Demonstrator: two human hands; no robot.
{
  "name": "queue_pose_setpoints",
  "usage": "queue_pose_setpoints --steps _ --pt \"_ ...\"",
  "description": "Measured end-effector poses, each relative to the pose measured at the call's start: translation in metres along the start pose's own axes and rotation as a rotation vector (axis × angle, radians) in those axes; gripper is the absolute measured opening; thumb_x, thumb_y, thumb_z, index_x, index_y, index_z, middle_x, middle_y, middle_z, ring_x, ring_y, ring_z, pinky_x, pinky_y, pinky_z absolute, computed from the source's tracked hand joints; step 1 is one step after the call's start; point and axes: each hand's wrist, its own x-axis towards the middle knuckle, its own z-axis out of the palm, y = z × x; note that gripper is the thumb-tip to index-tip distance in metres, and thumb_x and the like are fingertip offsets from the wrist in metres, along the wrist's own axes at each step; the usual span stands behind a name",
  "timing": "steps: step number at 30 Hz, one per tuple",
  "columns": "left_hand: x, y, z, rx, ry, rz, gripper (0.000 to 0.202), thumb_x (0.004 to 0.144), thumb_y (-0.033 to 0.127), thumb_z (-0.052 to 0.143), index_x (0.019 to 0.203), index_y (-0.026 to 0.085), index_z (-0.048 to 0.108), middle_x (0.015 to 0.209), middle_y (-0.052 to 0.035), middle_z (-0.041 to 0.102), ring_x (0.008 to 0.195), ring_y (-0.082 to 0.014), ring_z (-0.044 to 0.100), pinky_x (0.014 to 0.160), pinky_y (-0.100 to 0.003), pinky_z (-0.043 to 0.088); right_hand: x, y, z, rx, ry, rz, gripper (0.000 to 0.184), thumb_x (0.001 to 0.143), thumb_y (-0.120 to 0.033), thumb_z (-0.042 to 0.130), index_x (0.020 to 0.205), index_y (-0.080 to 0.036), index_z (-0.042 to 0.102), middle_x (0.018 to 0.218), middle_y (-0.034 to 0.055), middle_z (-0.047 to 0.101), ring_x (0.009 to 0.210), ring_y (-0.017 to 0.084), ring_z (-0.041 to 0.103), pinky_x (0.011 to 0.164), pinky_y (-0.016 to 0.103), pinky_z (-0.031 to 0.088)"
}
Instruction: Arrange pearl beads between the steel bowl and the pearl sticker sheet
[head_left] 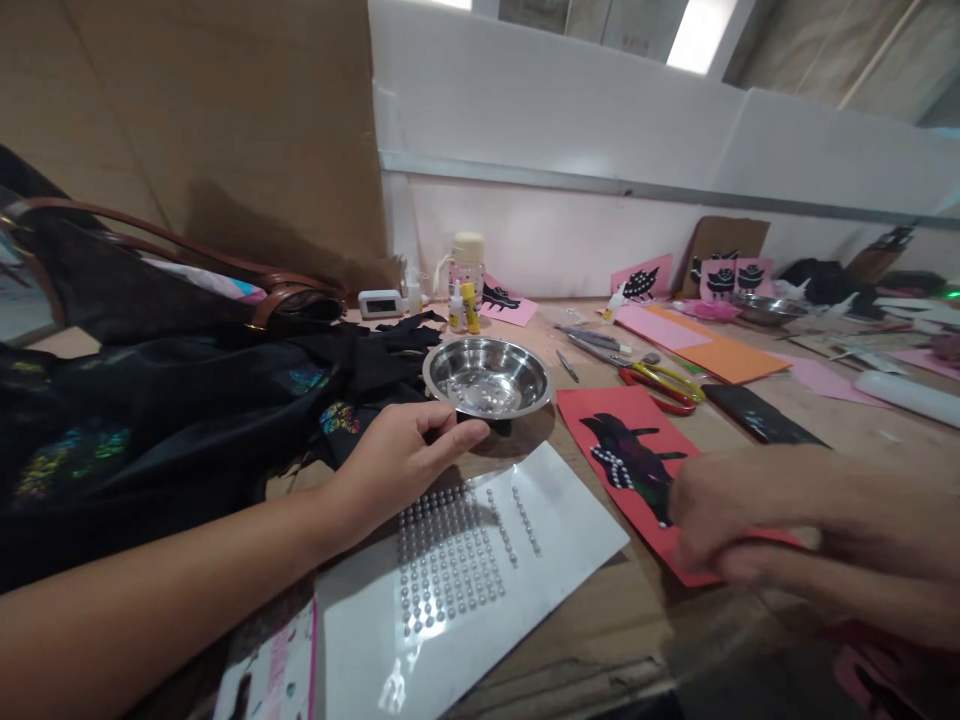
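My left hand (409,450) is closed, its thumb laid along curled fingers, just in front of a steel bowl (435,390). What it pinches, if anything, is too hidden to make out. Below it lies a sheet of stick-on pearls (450,560) in rows, some rows gone, on a white backing (555,520). My right hand (739,505), somewhat blurred, is curled over a red card (577,405). On that card is a black animal cutout (622,445) with a curved band of pearls. One pearl (663,525) shows beside the right hand's fingers, whose tips are hidden.
Behind the card lie scissors (660,385) with red and yellow handles and a black phone-like slab (765,415). Small glue bottles (463,308) stand behind the bowl. Black cloth (172,430) covers the left side; pink and orange paper (720,350) lies at the back right.
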Motion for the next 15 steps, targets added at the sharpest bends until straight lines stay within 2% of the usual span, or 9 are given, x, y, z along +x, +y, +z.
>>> queue_pose_setpoints --steps 4,7,9,11,13,15 --pt "0.001 0.000 -0.001 -0.023 -0.026 -0.010 0.052 0.096 0.051 0.044 0.055 0.020 0.033 0.053 0.0049 0.030 0.051 -0.0100 0.029 0.048 -0.025 0.022 0.075 0.006 0.002 0.039 -0.019 0.001 0.021 0.095 -0.035 0.058 0.092 -0.020 0.073 0.080 0.0012 0.072 0.074 0.015 0.062 0.069 0.026 0.045" --pt "0.003 0.001 -0.002 -0.010 -0.020 -0.013 0.052 0.096 0.051 0.043 0.054 0.020 0.035 0.052 0.0048 0.034 0.051 -0.0107 0.032 0.050 -0.025 0.025 0.109 0.024 0.012 0.090 -0.057 0.020 0.019 0.094 -0.033 0.059 0.093 -0.019 0.072 0.084 0.0014 0.073 0.077 0.015 0.065 0.071 0.026 0.047" --pt "0.002 0.002 -0.002 0.036 -0.042 0.010 0.042 0.093 0.048 0.051 0.061 0.020 0.046 0.057 0.0043 0.046 0.056 -0.0120 0.042 0.053 -0.024 0.031 0.117 0.034 0.024 0.170 -0.108 0.013 0.018 0.095 -0.031 0.058 0.094 -0.018 0.071 0.084 0.0012 0.073 0.077 0.014 0.066 0.071 0.026 0.048" --pt "0.000 0.002 -0.001 0.098 -0.114 0.067 0.024 0.088 0.039 0.060 0.075 0.020 0.055 0.067 0.0033 0.058 0.062 -0.0132 0.051 0.058 -0.024 0.037 0.115 0.039 0.037 0.265 -0.148 -0.022 0.014 0.094 -0.025 0.058 0.096 -0.017 0.069 0.084 0.0011 0.073 0.077 0.013 0.067 0.071 0.025 0.050" --pt "-0.003 0.002 0.002 0.157 -0.214 0.142 0.012 0.084 0.030 0.064 0.086 0.020 0.058 0.076 0.0024 0.063 0.067 -0.0139 0.055 0.062 -0.024 0.040 0.108 0.040 0.049 0.326 -0.182 -0.057 0.011 0.092 -0.017 0.058 0.096 -0.017 0.068 0.084 0.0006 0.073 0.075 0.011 0.065 0.068 0.022 0.049" --pt "-0.006 0.001 0.004 0.197 -0.291 0.208 0.009 0.084 0.024 0.064 0.091 0.021 0.059 0.081 0.0021 0.065 0.071 -0.0143 0.058 0.065 -0.025 0.041 0.102 0.041 0.057 0.341 -0.200 -0.063 0.012 0.090 -0.011 0.057 0.094 -0.017 0.067 0.083 -0.0003 0.072 0.073 0.010 0.064 0.064 0.019 0.048"
